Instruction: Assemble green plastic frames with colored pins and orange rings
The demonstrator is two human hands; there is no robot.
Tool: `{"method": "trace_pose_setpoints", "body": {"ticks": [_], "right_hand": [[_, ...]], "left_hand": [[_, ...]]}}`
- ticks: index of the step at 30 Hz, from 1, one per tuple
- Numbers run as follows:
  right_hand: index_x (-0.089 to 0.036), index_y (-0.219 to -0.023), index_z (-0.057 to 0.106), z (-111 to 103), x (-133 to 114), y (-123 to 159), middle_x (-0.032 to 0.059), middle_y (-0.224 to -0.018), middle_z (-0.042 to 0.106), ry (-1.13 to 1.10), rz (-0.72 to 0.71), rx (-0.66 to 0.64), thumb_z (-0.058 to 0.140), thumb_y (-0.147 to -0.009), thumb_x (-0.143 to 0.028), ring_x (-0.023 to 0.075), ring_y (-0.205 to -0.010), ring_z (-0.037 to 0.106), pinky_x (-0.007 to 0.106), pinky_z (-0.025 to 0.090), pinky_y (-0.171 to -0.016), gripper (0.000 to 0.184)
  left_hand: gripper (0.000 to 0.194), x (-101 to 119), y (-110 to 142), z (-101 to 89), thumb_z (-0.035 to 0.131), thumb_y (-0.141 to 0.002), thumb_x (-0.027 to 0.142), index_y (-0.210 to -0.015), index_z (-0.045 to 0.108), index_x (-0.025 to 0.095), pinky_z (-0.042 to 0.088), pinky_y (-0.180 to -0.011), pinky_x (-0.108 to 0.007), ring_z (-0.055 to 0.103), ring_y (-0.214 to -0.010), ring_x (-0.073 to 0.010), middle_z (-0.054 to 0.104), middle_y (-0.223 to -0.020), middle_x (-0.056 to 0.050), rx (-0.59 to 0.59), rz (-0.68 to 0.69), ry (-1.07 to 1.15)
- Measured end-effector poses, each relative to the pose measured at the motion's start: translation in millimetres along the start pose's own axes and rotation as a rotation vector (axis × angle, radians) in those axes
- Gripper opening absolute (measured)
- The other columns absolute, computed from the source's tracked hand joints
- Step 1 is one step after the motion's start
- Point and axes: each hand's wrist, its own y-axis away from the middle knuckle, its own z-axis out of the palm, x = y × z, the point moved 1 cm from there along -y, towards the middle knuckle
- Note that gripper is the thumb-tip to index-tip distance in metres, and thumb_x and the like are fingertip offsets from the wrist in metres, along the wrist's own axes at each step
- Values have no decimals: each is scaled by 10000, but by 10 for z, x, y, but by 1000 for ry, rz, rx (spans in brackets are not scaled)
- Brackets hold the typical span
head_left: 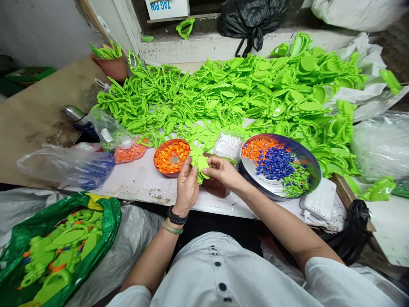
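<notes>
My left hand [186, 186] and my right hand [223, 171] meet over the near edge of the white table [140, 181]. Both are closed on a green plastic piece [199, 162] held between them, fingers pinching it from either side. An orange bowl [171, 157] of orange rings sits just beyond my left hand. A metal dish [281, 167] with orange, blue and green small parts lies beside my right hand. A clear tub of white parts [228, 146] stands behind the held piece.
A large heap of green plastic frames [230, 91] covers the far table. Bags of blue parts [92, 168] and orange parts [129, 152] lie at left. A green sack of assembled toys [60, 247] sits at lower left. A black bag [252, 19] rests on the ledge.
</notes>
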Motion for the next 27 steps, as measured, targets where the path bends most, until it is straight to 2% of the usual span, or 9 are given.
{"method": "trace_pose_setpoints", "body": {"ticks": [5, 10, 14, 17, 19, 21, 24, 27], "right_hand": [[-161, -747, 581, -14, 4, -1, -44, -644, 556, 48, -8, 34, 839, -562, -362, 76, -563, 460, 220, 347, -545, 376], [-171, -745, 583, -11, 70, -13, -22, -674, 579, 178, -20, 98, 787, -585, -383, 106, -606, 501, 243, 386, -580, 335], [-180, -763, 572, 20, 125, -28, -5, -716, 603, 209, -51, 132, 727, -616, -351, 122, -631, 526, 254, 412, -596, 274], [-188, -761, 557, 56, 124, -20, -6, -707, 595, 260, -74, 143, 691, -642, -332, 128, -624, 523, 258, 407, -588, 230], [-199, -749, 533, 87, 104, 12, -15, -676, 570, 346, -141, 175, 661, -683, -320, 128, -613, 504, 258, 386, -583, 188], [-213, -728, 491, 123, 81, 65, -22, -645, 531, 476, -268, 245, 616, -740, -304, 132, -612, 481, 264, 356, -587, 155], [-226, -704, 413, 185, 83, 152, -12, -643, 486, 669, -476, 346, 536, -822, -280, 146, -629, 453, 284, 324, -603, 179], [-234, -694, 358, 236, 135, 196, 9, -663, 473, 800, -611, 394, 465, -879, -251, 162, -642, 443, 302, 318, -616, 214]], "left_hand": [[614, -97, 26, -81, 755, -785, 498, -1347, 611, 297, 388, -1152, -394, 530, -1338, -250, 598, -1419, -74, -27, 81, -190], [622, -147, 73, -144, 684, -853, 494, -1424, 540, 294, 353, -1183, -391, 453, -1410, -252, 507, -1511, -72, -24, 139, -320], [619, -141, 101, -153, 689, -855, 478, -1419, 547, 267, 341, -1190, -395, 450, -1412, -260, 513, -1503, -89, 27, 172, -361], [584, -110, 108, -113, 737, -820, 455, -1358, 604, 274, 349, -1183, -374, 478, -1389, -252, 555, -1466, -76, 75, 170, -311], [559, -71, 110, -56, 766, -794, 444, -1315, 635, 292, 375, -1162, -354, 503, -1367, -242, 581, -1440, -59, 95, 147, -221], [555, -23, 114, 12, 792, -766, 437, -1286, 651, 307, 408, -1134, -343, 533, -1335, -237, 604, -1412, -45, 106, 118, -123], [547, 34, 129, 92, 819, -740, 418, -1254, 667, 314, 429, -1108, -341, 571, -1284, -225, 637, -1363, -33, 107, 83, -42], [519, 37, 149, 125, 823, -740, 403, -1230, 675, 317, 437, -1090, -329, 595, -1237, -202, 660, -1322, -23, 110, 67, -12]]}}
